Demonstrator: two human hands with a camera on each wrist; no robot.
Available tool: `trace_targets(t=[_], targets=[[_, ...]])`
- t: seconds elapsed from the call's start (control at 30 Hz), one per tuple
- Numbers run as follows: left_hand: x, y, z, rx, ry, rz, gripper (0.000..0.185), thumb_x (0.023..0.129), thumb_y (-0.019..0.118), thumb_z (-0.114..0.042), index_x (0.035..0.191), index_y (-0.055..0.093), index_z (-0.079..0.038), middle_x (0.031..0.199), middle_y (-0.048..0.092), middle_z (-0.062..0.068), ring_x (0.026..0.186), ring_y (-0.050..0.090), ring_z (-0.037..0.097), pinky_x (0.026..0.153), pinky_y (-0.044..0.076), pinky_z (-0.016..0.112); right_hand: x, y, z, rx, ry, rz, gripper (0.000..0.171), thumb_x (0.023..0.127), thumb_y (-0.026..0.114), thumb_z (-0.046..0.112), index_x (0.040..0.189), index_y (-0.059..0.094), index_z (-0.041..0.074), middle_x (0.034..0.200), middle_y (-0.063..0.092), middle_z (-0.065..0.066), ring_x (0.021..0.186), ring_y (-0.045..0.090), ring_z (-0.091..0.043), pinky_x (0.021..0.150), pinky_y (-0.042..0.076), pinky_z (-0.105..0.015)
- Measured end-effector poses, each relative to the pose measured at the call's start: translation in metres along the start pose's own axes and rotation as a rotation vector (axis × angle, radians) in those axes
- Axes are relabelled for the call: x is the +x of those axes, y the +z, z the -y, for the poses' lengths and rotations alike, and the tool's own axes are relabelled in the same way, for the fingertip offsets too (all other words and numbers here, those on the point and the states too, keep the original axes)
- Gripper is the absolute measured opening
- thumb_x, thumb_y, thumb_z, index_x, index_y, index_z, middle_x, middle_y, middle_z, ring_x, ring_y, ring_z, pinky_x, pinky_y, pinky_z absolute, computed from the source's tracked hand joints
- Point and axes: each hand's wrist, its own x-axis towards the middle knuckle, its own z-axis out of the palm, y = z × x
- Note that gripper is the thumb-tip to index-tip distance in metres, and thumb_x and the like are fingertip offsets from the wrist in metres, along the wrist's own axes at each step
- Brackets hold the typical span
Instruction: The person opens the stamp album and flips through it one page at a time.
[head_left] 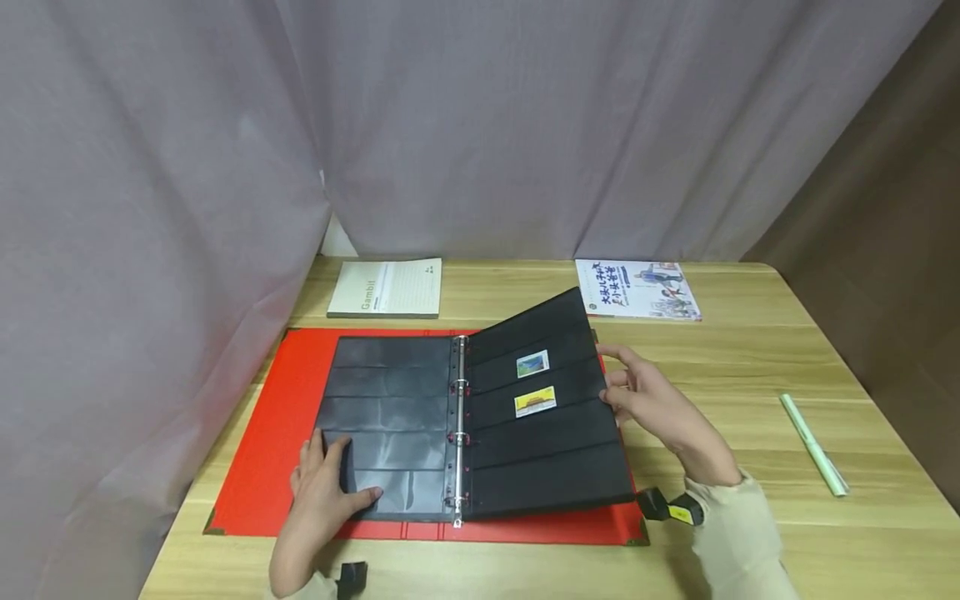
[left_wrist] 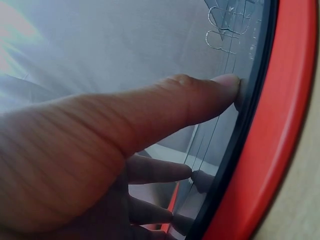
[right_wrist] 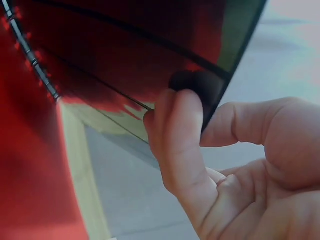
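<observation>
A red ring binder (head_left: 262, 450) lies open on the wooden table, holding black pocket pages. My left hand (head_left: 330, 483) rests flat on the lower corner of the left page (head_left: 390, 392); in the left wrist view its thumb (left_wrist: 210, 95) presses the glossy sheet next to the red cover (left_wrist: 280, 130). My right hand (head_left: 637, 396) pinches the outer edge of the right page (head_left: 547, 450), which is lifted and tilted off the cover. That page carries two stamps, a blue one (head_left: 532, 363) and a yellow one (head_left: 535, 402). The right wrist view shows my thumb (right_wrist: 175, 130) and fingers clamped on the page's edge (right_wrist: 125, 50).
A grey "Gambit" notebook (head_left: 386, 288) lies behind the binder on the left, and a colourful booklet (head_left: 637, 288) on the right. A pale green pen (head_left: 813, 456) lies at the right of the table. Grey curtains hang close behind and to the left.
</observation>
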Motion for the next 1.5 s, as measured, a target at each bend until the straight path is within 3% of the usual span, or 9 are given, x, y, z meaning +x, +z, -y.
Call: trace_targets(t=[0.13, 0.33, 0.57, 0.77, 1.07, 1.27, 1.5], targets=[[0.0, 0.0, -0.001, 0.001, 0.004, -0.004, 0.09, 0.073, 0.09, -0.018, 0.144, 0.041, 0.009, 0.157, 0.007, 0.042, 0.143, 0.004, 0.06, 0.11, 0.006, 0.074, 0.003, 0.005, 0.012, -0.019, -0.024, -0.025, 0.065, 0.092, 0.047, -0.011, 0.153, 0.025, -0.006, 0.072, 0.053, -0.005, 0.063, 0.057, -0.013, 0.055, 0.053, -0.029], [-0.001, -0.001, -0.002, 0.006, 0.01, -0.003, 0.091, 0.073, 0.091, -0.018, 0.144, 0.041, 0.009, 0.157, 0.007, 0.042, 0.143, 0.004, 0.06, 0.11, 0.007, 0.075, 0.002, 0.008, 0.026, -0.012, -0.056, -0.049, 0.064, 0.091, 0.048, -0.012, 0.152, 0.028, -0.008, 0.067, 0.041, 0.0, 0.06, 0.049, -0.013, 0.054, 0.048, -0.027], [-0.001, -0.001, -0.003, 0.003, 0.007, -0.003, 0.091, 0.073, 0.091, -0.018, 0.144, 0.041, 0.009, 0.157, 0.007, 0.042, 0.143, 0.004, 0.06, 0.11, 0.007, 0.075, 0.003, 0.009, 0.033, 0.005, -0.091, -0.038, 0.063, 0.091, 0.047, -0.013, 0.151, 0.028, -0.008, 0.064, 0.041, 0.004, 0.055, 0.044, -0.011, 0.057, 0.046, -0.025], [0.0, -0.002, 0.0, -0.008, 0.019, -0.002, 0.091, 0.073, 0.09, -0.018, 0.144, 0.04, 0.01, 0.157, 0.006, 0.042, 0.144, 0.002, 0.06, 0.11, 0.005, 0.075, 0.007, 0.012, 0.043, -0.021, -0.099, -0.039, 0.06, 0.092, 0.048, -0.01, 0.15, 0.032, -0.004, 0.065, 0.041, 0.001, 0.056, 0.049, -0.013, 0.064, 0.048, -0.028], [0.0, -0.002, -0.002, 0.001, 0.02, -0.006, 0.091, 0.073, 0.09, -0.019, 0.143, 0.041, 0.01, 0.156, 0.007, 0.044, 0.143, 0.003, 0.061, 0.11, 0.006, 0.075, 0.015, 0.023, 0.06, -0.025, -0.084, -0.031, 0.061, 0.093, 0.051, -0.009, 0.151, 0.033, -0.002, 0.067, 0.04, 0.0, 0.061, 0.049, -0.015, 0.064, 0.048, -0.027], [0.001, 0.0, -0.005, 0.008, 0.027, -0.012, 0.089, 0.073, 0.09, -0.019, 0.142, 0.042, 0.01, 0.155, 0.009, 0.044, 0.143, 0.005, 0.062, 0.109, 0.007, 0.076, 0.019, 0.028, 0.069, -0.013, -0.121, -0.018, 0.062, 0.091, 0.049, -0.009, 0.151, 0.034, -0.001, 0.069, 0.046, -0.002, 0.063, 0.05, -0.017, 0.062, 0.047, -0.028], [-0.004, -0.005, -0.011, 0.026, 0.03, -0.019, 0.077, 0.083, 0.082, -0.022, 0.142, 0.044, 0.009, 0.155, 0.015, 0.044, 0.143, 0.005, 0.062, 0.106, 0.006, 0.08, 0.023, 0.035, 0.078, 0.006, -0.143, 0.005, 0.062, 0.091, 0.049, -0.009, 0.15, 0.035, -0.001, 0.067, 0.042, -0.002, 0.062, 0.047, -0.018, 0.061, 0.045, -0.027]])
